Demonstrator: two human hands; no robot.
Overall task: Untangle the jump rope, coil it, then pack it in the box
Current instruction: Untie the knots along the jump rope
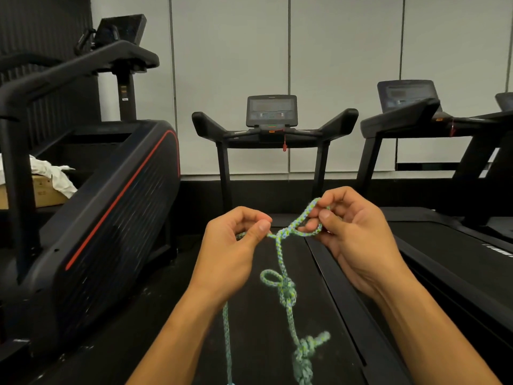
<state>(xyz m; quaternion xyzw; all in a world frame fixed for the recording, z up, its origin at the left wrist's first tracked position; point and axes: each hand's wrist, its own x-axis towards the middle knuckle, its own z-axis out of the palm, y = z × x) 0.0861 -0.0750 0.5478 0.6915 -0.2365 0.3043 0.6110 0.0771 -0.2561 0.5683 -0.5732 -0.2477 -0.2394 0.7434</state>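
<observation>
Jump rope (281, 254) is a braided cord flecked green, pale blue and white, held up in the middle of the view between both hands. Between the two hands it forms a small loop; from there a strand hangs toward 6 o'clock, passing through a knot with a little side loop (286, 290) and, lower, a second bulkier tangle (305, 354) that is blurred. Another strand drops from under the left hand toward 6 o'clock and runs out of view at the bottom edge.

Left hand (233, 251), at 9 o'clock from the loop, has its fingers curled, thumb and forefinger pinching the cord. Right hand (358, 234), at 3 o'clock from the loop, is also curled, thumb and fingertips gripping the loop's upper end, with the cord's end poking up toward 12 o'clock.

Beneath the hands runs the dark belt of a treadmill (272, 129), its console and handrails at 12 o'clock. A second treadmill (410, 104) stands at 2 o'clock. At 9 o'clock is a black stair machine with a red stripe (116, 195); behind it, at the left edge, a cardboard box (41, 193) with white cloth (52, 170) draped over it. Grey wall panels (344, 51) close the room.
</observation>
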